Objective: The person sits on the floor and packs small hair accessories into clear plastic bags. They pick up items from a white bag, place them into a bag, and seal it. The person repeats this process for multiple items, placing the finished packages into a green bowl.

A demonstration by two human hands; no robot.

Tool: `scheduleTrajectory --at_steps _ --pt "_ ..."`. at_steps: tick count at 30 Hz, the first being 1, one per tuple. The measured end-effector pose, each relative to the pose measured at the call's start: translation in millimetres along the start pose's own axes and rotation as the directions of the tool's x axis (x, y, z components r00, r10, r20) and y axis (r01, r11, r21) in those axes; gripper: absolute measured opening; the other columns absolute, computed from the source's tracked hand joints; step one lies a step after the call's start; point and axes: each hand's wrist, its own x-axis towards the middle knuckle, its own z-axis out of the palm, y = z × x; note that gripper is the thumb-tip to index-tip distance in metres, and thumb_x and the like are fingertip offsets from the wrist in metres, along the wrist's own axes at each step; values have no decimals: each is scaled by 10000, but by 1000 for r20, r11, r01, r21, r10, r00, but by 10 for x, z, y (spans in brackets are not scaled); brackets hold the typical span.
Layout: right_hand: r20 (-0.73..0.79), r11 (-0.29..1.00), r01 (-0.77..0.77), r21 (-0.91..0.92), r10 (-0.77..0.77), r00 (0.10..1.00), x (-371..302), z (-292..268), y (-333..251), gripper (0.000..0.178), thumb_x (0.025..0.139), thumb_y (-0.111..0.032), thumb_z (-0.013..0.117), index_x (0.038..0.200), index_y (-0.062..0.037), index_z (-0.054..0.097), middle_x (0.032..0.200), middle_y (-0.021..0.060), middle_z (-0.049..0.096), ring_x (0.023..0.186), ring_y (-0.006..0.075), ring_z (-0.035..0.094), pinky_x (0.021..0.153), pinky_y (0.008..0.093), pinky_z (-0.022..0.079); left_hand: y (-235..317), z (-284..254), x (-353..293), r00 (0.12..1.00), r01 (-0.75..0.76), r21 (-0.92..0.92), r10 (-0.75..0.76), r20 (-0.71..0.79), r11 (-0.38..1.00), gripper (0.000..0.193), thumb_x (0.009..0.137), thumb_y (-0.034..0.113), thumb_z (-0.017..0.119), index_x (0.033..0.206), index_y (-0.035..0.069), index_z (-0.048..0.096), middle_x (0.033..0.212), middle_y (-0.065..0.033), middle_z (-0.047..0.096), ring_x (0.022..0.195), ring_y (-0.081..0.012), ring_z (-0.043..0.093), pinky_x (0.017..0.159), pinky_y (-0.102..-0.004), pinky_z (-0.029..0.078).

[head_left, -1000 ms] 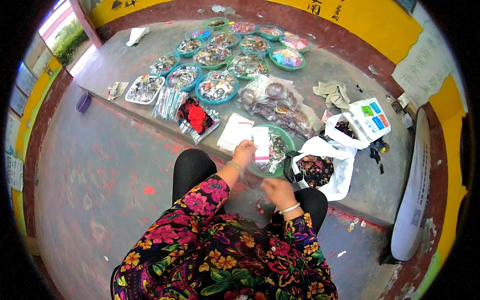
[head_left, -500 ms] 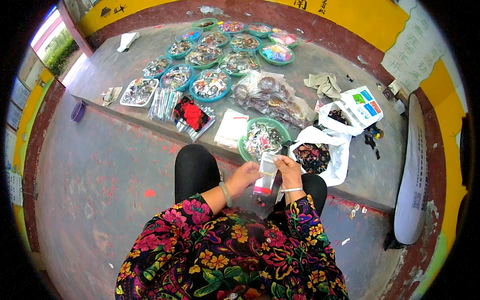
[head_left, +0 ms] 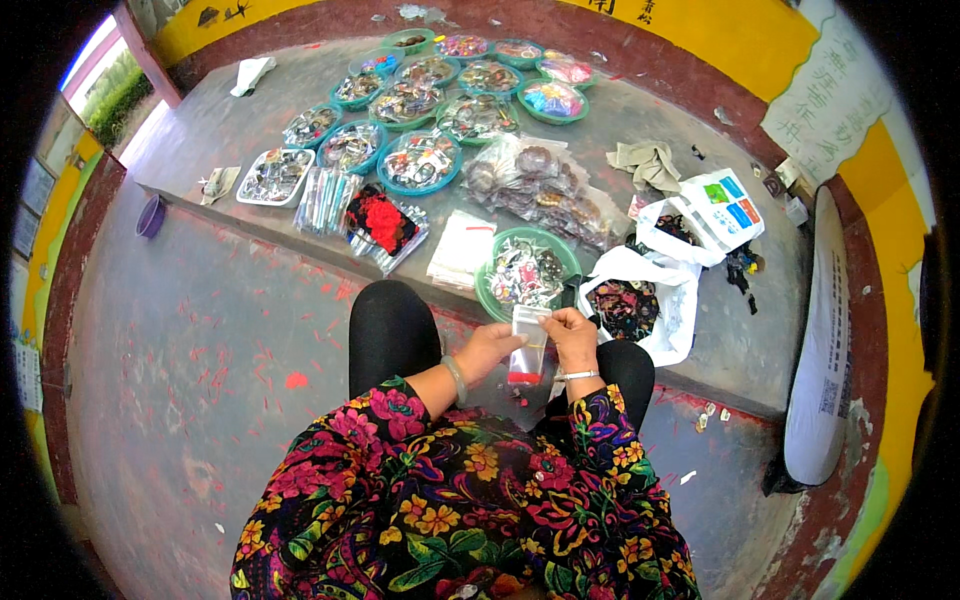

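Between my knees I hold up a small clear plastic bag (head_left: pixel 529 358) with a red strip along its lower end. My left hand (head_left: pixel 488 350) pinches the bag's left edge. The fingers of my right hand (head_left: pixel 574 338) grip its upper right edge. Whether anything lies inside the bag is too small to make out. Just beyond it stands a green basket (head_left: pixel 483 292) of small packaged items. A white plastic bag (head_left: pixel 680 340) full of dark, multicoloured small pieces lies open to the right of my right hand.
On the raised concrete platform (head_left: pixel 740 340) are a stack of clear flat bags (head_left: pixel 462 250), a heap of bagged brown items (head_left: pixel 545 185), and a red-and-black bundle (head_left: pixel 383 222). Several filled round baskets (head_left: pixel 420 165) stand farther back. A purple bucket (head_left: pixel 150 217) sits on the floor at left.
The small clear bag has turned slightly more upright, and my right hand has shifted a little lower. Both hands still hold it. The whole view has shifted slightly.
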Motion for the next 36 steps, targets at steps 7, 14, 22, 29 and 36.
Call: scheduleTrajectory --at_steps 7,14,22,29,36 --pt "-71 992 104 -71 -109 992 -34 31 -52 123 745 -102 657 714 11 617 574 -11 546 517 35 454 458 201 348 92 60 -30 1000 28 -118 -27 3 993 168 847 115 536 963 8 593 879 -33 619 752 -88 573 689 -235 468" --pt "20 591 430 -682 -573 819 -242 54 -321 181 769 -218 582 739 -40 606 661 137 581 606 320 570 517 371 444 92 52 -24 999 43 -194 -48 -21 980 158 853 107 517 953 12 592 868 -43 622 743 -112 590 672 -248 485" --pt "72 679 509 -529 -562 824 -256 65 -353 96 734 -125 613 758 -33 627 709 113 579 617 264 572 544 318 449 111 50 -8 1000 10 -225 -11 0 974 190 868 122 494 1019 17 541 922 -65 604 783 -142 598 690 -286 506" --pt "14 962 258 -92 -258 966 -179 73 -200 99 766 -87 611 808 -1 632 676 43 606 563 88 535 504 217 417 -5 2 86 993 -79 -128 90 82 989 321 830 30 517 1142 43 445 1003 -74 574 885 -161 579 770 -302 484" --pt "-34 976 203 -78 -206 978 -154 59 -169 105 804 -91 575 801 6 615 664 23 601 542 43 500 484 186 400 102 60 6 979 -121 -54 128 160 991 457 769 -64 540 1191 48 405 1067 -80 554 956 -174 561 840 -311 450"
